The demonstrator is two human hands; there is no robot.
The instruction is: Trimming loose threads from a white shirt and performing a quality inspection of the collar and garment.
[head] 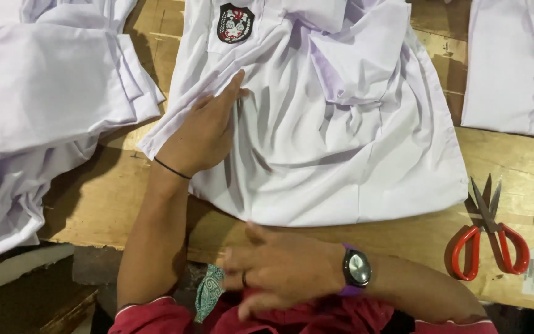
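Folding step: the left hand [208, 133], fingers flat and extended, presses the white shirt [341, 142] lying on the wooden table [514, 161]. The right hand [279, 269], loosely open and empty, hovers at the hem; smoothing likely precedes the next fold.

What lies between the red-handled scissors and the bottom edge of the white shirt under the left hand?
In the head view, only bare wooden table lies between the scissors and the white shirt.
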